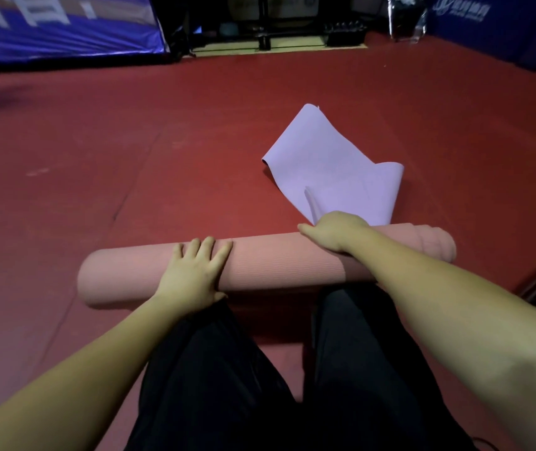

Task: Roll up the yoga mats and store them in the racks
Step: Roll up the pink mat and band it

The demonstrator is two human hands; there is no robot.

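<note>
We have the pink mat (266, 265) all rolled up on the red floor (130, 164) by our knees. Our left hand (195, 271) lies flat on it with fingers spread, and our right hand (335, 234) curls over the top. Next we should lift it to a rack, then roll the purple mat (331, 167) just behind.

Rolled mat (270, 262) lies crosswise on the floor (97, 157), mid-frame, just ahead of the person's legs (292, 369). Left hand (195, 271) flat on top of the roll, left of centre; right hand (335, 232) over the roll's far side, right of centre. Second mat (335, 164), unrolled and partly folded, lies on the floor right behind the roll, centre-right. Banner (58, 24) upper left; another (501, 27) upper right. Between them, top centre, possibly a rack (276, 27), too dark to tell.
</note>
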